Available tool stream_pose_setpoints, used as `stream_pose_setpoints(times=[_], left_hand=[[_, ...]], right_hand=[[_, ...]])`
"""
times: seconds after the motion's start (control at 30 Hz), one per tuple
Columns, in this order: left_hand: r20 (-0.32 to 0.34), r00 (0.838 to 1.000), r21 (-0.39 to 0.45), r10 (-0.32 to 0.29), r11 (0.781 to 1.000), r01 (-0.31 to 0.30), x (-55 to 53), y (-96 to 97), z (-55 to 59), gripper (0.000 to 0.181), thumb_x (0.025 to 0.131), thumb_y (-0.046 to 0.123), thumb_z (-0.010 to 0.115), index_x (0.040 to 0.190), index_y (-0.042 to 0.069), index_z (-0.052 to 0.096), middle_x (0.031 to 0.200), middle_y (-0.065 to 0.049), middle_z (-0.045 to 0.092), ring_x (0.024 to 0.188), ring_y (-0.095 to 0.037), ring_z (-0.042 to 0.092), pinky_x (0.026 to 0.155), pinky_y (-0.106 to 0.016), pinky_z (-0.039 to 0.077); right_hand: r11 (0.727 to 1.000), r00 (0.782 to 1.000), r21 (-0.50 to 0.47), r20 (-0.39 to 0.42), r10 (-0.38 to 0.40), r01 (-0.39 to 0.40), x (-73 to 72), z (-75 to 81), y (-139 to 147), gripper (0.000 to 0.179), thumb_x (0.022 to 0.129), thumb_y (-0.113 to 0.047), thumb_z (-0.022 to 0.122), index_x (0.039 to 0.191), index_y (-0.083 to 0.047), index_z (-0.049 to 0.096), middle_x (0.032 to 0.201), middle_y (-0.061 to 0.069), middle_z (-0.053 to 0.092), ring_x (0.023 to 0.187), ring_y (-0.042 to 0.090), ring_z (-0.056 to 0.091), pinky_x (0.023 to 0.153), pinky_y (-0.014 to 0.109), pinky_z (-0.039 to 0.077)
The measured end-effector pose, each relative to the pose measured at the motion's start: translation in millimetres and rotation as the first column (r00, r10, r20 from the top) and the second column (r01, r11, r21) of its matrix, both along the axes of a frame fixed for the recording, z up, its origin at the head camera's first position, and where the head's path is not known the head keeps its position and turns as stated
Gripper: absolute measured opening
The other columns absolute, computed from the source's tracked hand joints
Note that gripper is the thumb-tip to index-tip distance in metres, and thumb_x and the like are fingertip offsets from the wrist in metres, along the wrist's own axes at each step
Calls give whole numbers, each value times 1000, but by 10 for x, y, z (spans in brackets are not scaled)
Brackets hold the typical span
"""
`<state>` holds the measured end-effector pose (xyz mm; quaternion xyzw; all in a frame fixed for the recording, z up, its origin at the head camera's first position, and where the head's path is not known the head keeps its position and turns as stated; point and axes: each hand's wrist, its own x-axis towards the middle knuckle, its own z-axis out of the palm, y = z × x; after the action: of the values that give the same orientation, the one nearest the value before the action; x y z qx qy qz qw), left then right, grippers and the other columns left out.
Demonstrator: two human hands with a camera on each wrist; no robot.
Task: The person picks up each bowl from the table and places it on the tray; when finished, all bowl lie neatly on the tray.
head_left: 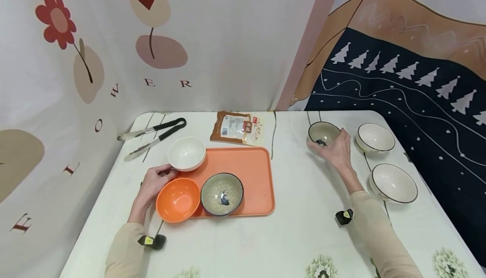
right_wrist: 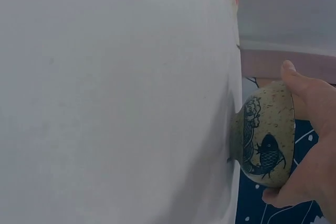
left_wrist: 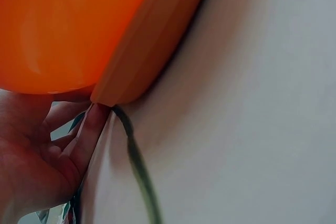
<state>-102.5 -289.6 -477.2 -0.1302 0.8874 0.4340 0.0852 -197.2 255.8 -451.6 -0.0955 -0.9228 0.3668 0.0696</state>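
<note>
On the right side of the table, my right hand (head_left: 337, 149) grips a small speckled bowl (right_wrist: 268, 135) across its rim, thumb on one side and fingers on the other. A dark fish is painted on its outer wall. My left hand (head_left: 155, 183) holds the left edge of the orange tray (head_left: 258, 181), between the white bowl (head_left: 187, 153) and the bright orange bowl (head_left: 178, 200). In the left wrist view the orange bowl (left_wrist: 58, 30) partly covers its fingers. A larger speckled bowl (head_left: 222, 195) sits on the tray, touching the orange one.
Black-handled tongs (head_left: 155, 136) lie at the back left. A brown food packet (head_left: 237, 128) lies behind the tray. Two cream bowls with dark rims, the rear one (head_left: 375, 138) and the front one (head_left: 393, 183), stand right of my right hand. A curtain hangs behind the table.
</note>
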Motion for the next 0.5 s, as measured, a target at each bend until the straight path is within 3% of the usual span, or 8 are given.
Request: stream_pose_setpoints(times=[0.23, 0.5], left_hand=[[-5, 1000, -3, -3, 1000, 3, 5, 1, 1, 47, 99, 26, 58, 139, 3, 61, 120, -19, 67, 96, -24, 56, 80, -26, 46], [-13, 1000, -4, -4, 1000, 4, 12, 1, 5, 48, 99, 27, 59, 140, 3, 60, 120, -19, 67, 97, -24, 58, 82, -27, 46]], right_hand=[[997, 996, -75, 87, -11, 18, -43, -41, 35, 135, 76, -52, 85, 157, 11, -3, 159, 38, 13, 143, 53, 30, 118, 59, 29], [988, 996, -129, 23, -83, 86, -62, -88, 27, 129, 71, -51, 87, 158, 7, 12, 160, 33, 24, 146, 48, 31, 119, 57, 28]])
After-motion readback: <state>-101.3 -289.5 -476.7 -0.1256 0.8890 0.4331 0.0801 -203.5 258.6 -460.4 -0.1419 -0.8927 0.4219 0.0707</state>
